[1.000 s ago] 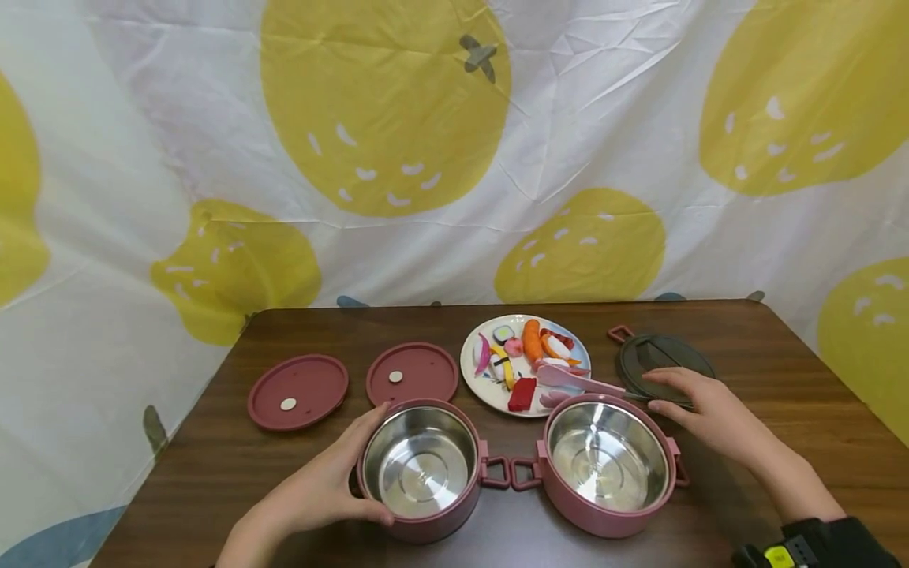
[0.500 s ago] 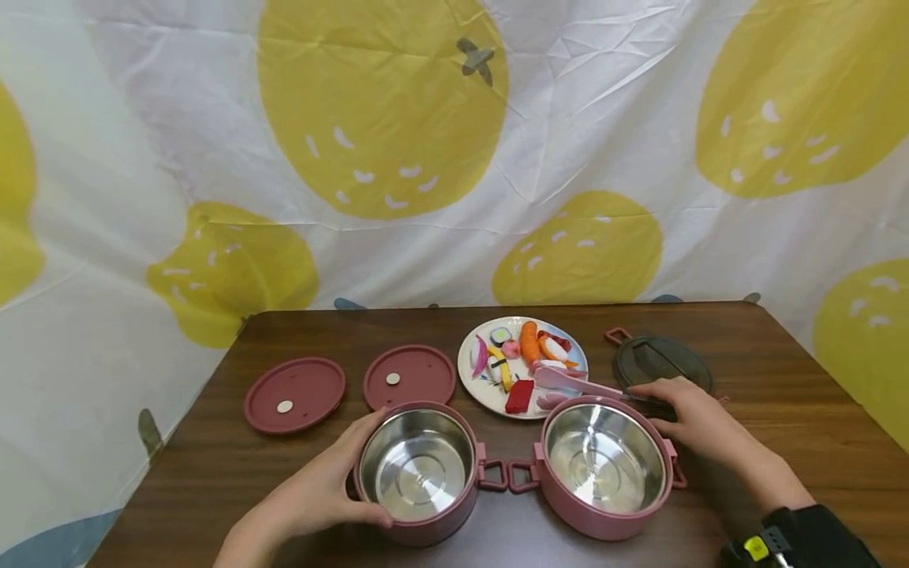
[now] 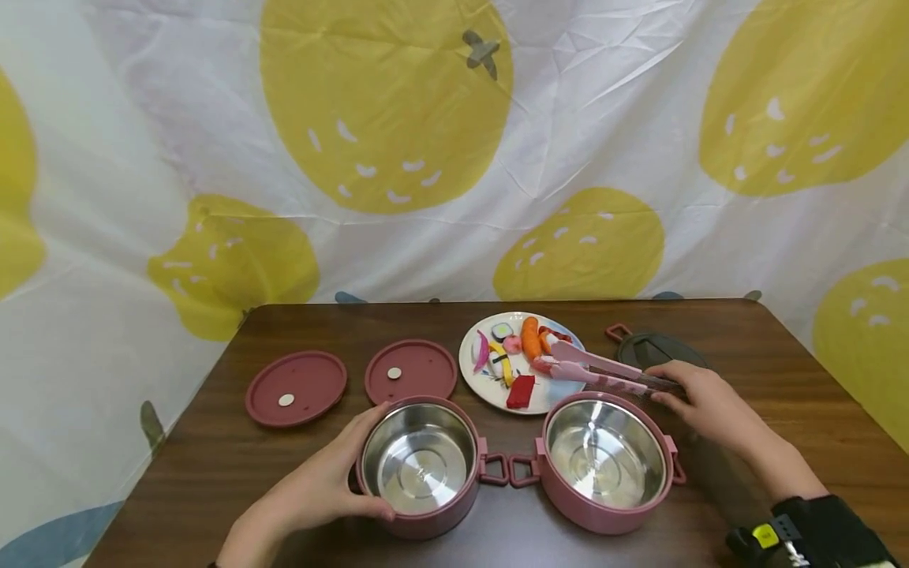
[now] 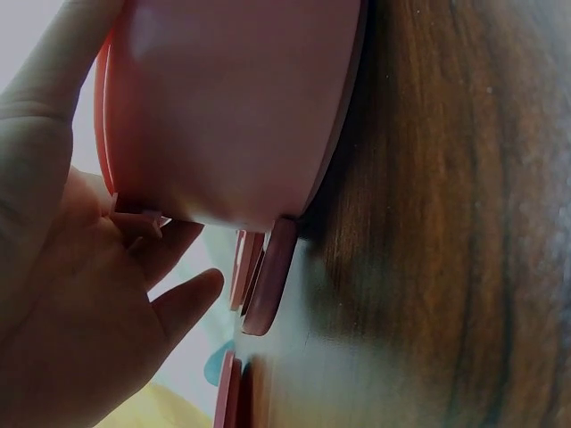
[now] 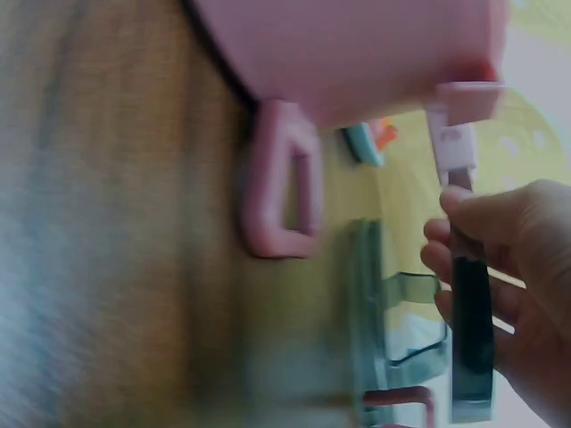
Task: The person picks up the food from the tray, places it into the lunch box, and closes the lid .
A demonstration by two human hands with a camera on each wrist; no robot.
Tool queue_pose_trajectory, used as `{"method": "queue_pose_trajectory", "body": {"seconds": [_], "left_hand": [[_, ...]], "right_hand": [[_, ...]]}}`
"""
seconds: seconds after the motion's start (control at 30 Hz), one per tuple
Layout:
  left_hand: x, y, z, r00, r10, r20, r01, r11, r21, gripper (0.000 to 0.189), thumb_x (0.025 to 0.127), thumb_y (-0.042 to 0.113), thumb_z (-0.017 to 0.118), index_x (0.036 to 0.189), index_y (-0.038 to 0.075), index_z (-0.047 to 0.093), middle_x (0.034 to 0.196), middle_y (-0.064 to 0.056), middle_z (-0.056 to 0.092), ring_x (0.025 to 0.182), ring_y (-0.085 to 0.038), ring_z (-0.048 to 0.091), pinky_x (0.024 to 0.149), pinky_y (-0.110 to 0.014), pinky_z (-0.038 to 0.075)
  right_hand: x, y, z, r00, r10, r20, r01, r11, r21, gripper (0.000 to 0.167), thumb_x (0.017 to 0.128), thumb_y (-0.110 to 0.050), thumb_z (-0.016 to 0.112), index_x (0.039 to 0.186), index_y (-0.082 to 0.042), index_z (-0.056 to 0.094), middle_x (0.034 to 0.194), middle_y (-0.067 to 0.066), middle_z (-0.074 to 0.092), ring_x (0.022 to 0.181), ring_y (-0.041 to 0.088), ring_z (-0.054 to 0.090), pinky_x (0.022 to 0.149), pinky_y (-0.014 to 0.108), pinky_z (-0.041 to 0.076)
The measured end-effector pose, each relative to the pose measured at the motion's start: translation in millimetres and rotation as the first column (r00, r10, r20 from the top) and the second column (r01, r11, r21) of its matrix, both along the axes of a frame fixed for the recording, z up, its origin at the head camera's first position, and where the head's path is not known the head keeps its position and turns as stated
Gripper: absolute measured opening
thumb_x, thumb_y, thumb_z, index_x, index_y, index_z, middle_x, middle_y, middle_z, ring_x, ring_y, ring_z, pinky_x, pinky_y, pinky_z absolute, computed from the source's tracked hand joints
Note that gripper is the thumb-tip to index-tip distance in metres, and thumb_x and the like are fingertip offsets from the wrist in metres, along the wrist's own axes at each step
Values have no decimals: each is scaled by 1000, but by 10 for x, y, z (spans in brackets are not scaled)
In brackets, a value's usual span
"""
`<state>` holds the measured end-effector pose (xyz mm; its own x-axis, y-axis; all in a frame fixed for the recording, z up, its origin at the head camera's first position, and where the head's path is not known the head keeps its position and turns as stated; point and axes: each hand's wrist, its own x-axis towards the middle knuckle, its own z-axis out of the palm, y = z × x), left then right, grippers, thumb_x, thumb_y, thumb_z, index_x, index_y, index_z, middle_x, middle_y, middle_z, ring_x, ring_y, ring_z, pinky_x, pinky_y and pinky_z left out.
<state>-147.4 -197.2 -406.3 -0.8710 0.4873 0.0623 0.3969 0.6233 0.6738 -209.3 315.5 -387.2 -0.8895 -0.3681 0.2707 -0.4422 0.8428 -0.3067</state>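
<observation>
My left hand (image 3: 319, 481) grips the left side of a pink pot (image 3: 433, 525) with a steel inside, thumb at the front and fingers behind. In the left wrist view, that hand (image 4: 80, 294) lies against the pot's wall (image 4: 232, 107). My right hand (image 3: 717, 406) holds pink-tipped tongs (image 3: 604, 380) by their metal handle, beyond a second pink pot (image 3: 596, 517). Their two tips stand apart over the right part of a white plate (image 3: 550, 394). On the plate lie toy foods, among them an orange sausage (image 3: 530, 339) and a red block (image 3: 521, 391).
Two dark pink lids (image 3: 296, 389) lie at the back left, apart from each other. A dark green round piece (image 3: 656, 347) with a pink loop lies behind my right hand. The pots' facing handles nearly meet. A fruit-print cloth (image 3: 426, 260) hangs behind the table.
My right hand has closed on the tongs' handle and raised them off the plate, and their tips have spread. The left hand and both pots have stayed in place.
</observation>
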Motion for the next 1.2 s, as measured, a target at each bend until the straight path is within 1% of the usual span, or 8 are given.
{"method": "queue_pose_trajectory", "body": {"seconds": [0.17,0.27,0.37,0.47,0.6,0.83,1.0,1.2], "left_hand": [[9,2,17,1000,-1,3,1,1000,5,123,64,64,83,160,24,17,160,-8,32,141,-27,40,109,-56,42],[-4,8,29,1000,-8,1,8,1000,14,122,64,62,84,159,26,17,159,-9,33,141,-28,40,108,-57,42],[-18,5,30,1000,-15,-8,16,1000,13,121,65,60,84,159,23,18,159,-11,34,140,-30,41,108,-58,42],[-22,-7,18,1000,-15,-16,16,1000,8,121,65,59,85,159,22,19,158,-12,35,139,-31,42,106,-58,43],[-11,-20,3,1000,-12,-15,12,1000,12,121,65,58,85,159,25,18,157,-11,36,139,-31,42,105,-57,44],[-16,-2,-3,1000,-15,-21,15,1000,6,121,65,59,85,160,25,17,159,-9,34,140,-28,41,106,-55,44],[3,-7,6,1000,-7,-8,7,1000,2,122,64,62,84,160,29,15,159,-8,34,140,-29,42,106,-56,45],[19,-7,30,1000,8,-11,-8,1000,-11,122,63,66,82,159,29,16,158,-5,35,138,-26,44,106,-54,46]], "right_hand": [[-7,-1,126,996,-51,-71,58,994,95,29,86,-5,74,115,-2,71,99,10,71,81,19,63,69,40,53],[-11,-31,172,995,-73,-74,83,988,131,29,85,-5,74,115,-3,72,96,10,70,80,21,63,70,42,54],[-10,-77,201,994,-91,-64,100,980,171,31,85,-5,75,115,-4,72,97,10,70,82,23,65,71,46,57],[-20,-128,224,993,-92,-71,105,971,215,31,84,-7,76,115,-5,73,98,11,70,83,24,65,72,47,58],[-43,-176,249,991,-70,-112,97,963,253,29,84,-7,77,113,-5,74,94,9,70,80,23,64,69,45,57],[-30,-189,250,983,-67,-172,107,965,238,23,82,-6,78,105,-6,77,88,6,71,76,24,65,61,41,54],[-31,-187,222,974,-67,-218,113,972,207,21,81,-7,79,102,-7,78,85,6,71,73,23,64,57,38,51],[10,-188,279,962,-82,-260,131,976,175,23,79,-6,80,102,-9,78,84,4,72,70,18,61,57,37,51]]}}
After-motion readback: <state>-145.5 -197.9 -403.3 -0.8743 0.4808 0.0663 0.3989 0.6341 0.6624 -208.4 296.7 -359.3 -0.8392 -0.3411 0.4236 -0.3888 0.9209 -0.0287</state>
